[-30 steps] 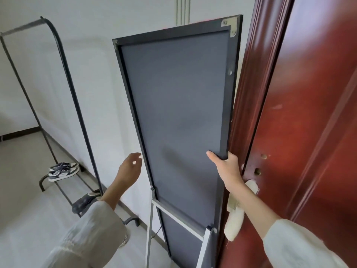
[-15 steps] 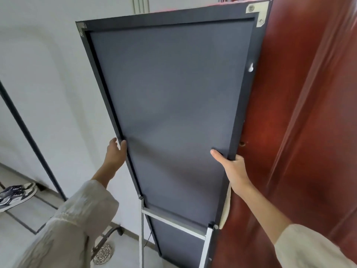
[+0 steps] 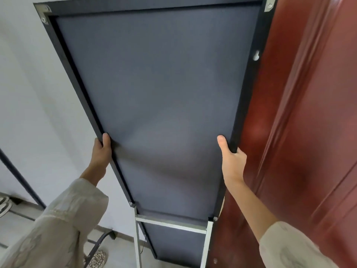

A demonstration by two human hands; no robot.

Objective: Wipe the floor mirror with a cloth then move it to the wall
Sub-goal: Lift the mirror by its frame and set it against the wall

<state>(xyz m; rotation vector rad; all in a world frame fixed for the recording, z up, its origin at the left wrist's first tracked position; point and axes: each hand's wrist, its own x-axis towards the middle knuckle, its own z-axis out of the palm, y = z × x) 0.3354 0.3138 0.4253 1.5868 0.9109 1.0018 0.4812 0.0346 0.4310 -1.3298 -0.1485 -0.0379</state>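
The floor mirror (image 3: pixel 158 89) stands upright in front of me with its grey felt back and black frame facing me; the glass side is hidden. My left hand (image 3: pixel 100 151) grips the frame's left edge, thumb on the back panel. My right hand (image 3: pixel 232 157) grips the right edge the same way, at about the same height. A white metal stand (image 3: pixel 170 224) is hinged across the lower back. No cloth is in view.
A dark red wooden door (image 3: pixel 309 132) rises close on the right, right beside the mirror's edge. The white wall (image 3: pixel 29 93) is on the left behind the mirror. A black clothes rack leg (image 3: pixel 21 180), a shoe (image 3: pixel 3 206) and a floor drain (image 3: pixel 96 258) lie low left.
My left hand reached in and took hold of the mirror's left edge. The view has closed in on the mirror, and the cloth seen by my right wrist is gone from sight.
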